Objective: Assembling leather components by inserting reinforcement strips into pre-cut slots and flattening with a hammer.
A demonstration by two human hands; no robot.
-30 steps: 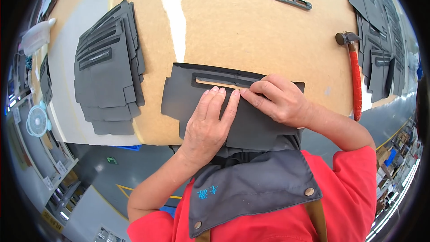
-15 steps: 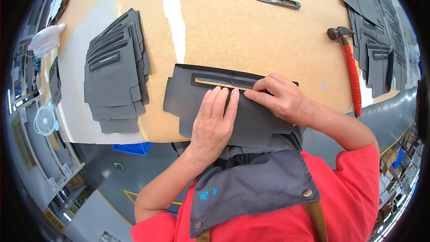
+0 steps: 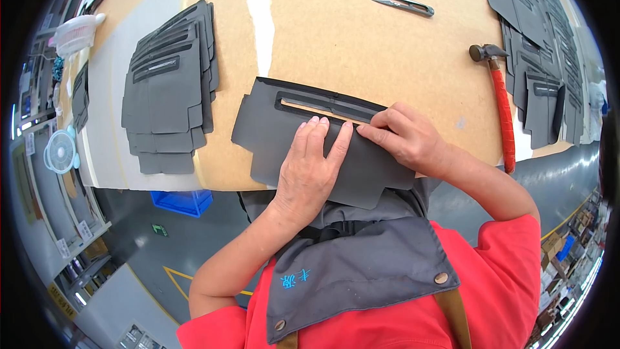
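A dark grey cut panel point(image 3: 265, 116) with a long narrow slot lies in front of me at the table's near edge, its front part overhanging toward my lap. Tan table shows through the slot, which has a black border. My left hand point(image 3: 313, 168) rests on the panel with fingers stretched, tips just below the slot's lower edge. Beside it, my right hand point(image 3: 410, 142) is closed, thumb and bent fingers pinching the panel at the slot's lower border toward its right end. That end of the slot is hidden under the right hand.
Stacked grey slotted panels point(image 3: 165, 97) lie at left, and more panels point(image 3: 536, 45) at right. A claw hammer point(image 3: 500, 103) with a red-wrapped handle and thread snips point(image 3: 403, 4) lie on the table point(image 3: 361, 45). A blue crate point(image 3: 184, 202) stands below; a small fan point(image 3: 61, 150) is far left.
The whole view has shifted a little. The panel sits slightly more slanted, its right side lower. My left index finger has spread further from its neighbours; the right hand keeps its pinch.
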